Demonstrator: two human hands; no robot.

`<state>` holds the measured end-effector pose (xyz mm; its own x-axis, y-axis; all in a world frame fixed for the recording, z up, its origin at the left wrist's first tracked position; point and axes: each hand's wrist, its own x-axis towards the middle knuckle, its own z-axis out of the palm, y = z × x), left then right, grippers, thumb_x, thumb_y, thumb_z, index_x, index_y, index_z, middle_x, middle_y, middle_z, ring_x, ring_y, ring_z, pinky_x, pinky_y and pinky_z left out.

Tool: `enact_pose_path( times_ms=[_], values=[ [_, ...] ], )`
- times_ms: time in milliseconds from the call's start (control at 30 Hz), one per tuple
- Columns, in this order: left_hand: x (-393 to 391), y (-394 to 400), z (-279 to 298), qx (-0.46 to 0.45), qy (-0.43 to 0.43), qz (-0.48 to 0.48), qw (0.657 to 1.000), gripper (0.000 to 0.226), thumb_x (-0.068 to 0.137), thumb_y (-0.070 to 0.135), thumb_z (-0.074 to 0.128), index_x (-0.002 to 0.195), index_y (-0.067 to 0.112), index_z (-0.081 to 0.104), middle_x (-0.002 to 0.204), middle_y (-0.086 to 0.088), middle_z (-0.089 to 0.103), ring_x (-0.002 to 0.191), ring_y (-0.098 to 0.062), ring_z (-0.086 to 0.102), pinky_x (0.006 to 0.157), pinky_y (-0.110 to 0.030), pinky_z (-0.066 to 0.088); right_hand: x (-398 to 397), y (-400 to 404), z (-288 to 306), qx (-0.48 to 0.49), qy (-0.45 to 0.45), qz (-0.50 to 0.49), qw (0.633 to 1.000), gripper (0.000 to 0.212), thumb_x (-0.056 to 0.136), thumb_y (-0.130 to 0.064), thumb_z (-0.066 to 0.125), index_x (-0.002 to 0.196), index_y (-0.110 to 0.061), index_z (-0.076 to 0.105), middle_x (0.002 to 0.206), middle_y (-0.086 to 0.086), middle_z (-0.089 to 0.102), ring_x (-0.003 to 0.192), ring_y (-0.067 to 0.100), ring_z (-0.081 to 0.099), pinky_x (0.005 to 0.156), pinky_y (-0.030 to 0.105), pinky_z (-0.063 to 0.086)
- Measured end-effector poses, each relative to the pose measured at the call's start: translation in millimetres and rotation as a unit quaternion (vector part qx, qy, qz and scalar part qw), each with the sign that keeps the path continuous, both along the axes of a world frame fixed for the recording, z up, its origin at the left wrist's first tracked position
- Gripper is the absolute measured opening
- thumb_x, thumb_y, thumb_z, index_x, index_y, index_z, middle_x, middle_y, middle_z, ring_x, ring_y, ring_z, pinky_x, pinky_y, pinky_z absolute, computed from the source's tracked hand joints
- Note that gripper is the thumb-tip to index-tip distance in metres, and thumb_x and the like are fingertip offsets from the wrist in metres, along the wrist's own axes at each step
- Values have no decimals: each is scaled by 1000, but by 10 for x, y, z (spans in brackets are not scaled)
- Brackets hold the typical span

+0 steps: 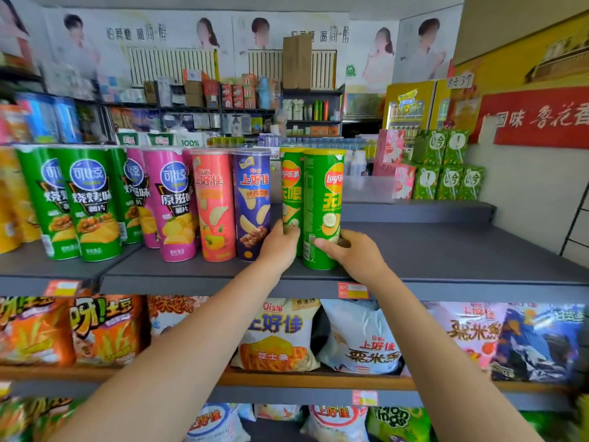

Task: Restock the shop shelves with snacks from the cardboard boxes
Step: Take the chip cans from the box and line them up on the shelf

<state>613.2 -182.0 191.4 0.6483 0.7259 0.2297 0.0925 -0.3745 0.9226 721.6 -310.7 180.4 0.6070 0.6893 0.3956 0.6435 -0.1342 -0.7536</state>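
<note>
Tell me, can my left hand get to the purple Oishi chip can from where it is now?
Probably yes. The left hand grips the rear green Lay's can, and the purple Oishi can stands right beside it at the shelf front with nothing between them. The hand would need to let go first.

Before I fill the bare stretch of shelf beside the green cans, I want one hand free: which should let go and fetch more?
Probably the right hand. It holds the front green can, already standing at the row's end, with bare top shelf on its side.
</note>
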Motion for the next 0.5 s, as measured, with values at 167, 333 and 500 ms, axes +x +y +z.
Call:
enact_pose_path(
  times_ms=[167,333,500],
  values=[
    [-155,-97,63,-73,-70,-36,994,40,105,37,42,142,24,48,124,8,52,110,-12,49,104,-33,43,-17,173,36,-10,50,88,995,50,89,-45,70,131,-21,59,121,-8,67,108,8,63,91,22,49],
    [-417,-45,-166,143,-99,74,982,19,99,20,52,107,18,69,101,8,63,96,-11,57,76,-19,41,58,440,12,-2,86,113,990,94,68,-73,74,144,-30,41,134,-11,62,121,10,60,108,43,46],
    [-595,212,-362,209,-41,128,969,16,92,15,56,89,12,72,89,0,69,87,-21,62,75,-36,47,37,669,21,0,96,116,989,104,60,-82,72,143,-29,42,134,-9,62,121,12,60,108,45,46]
  ],
)
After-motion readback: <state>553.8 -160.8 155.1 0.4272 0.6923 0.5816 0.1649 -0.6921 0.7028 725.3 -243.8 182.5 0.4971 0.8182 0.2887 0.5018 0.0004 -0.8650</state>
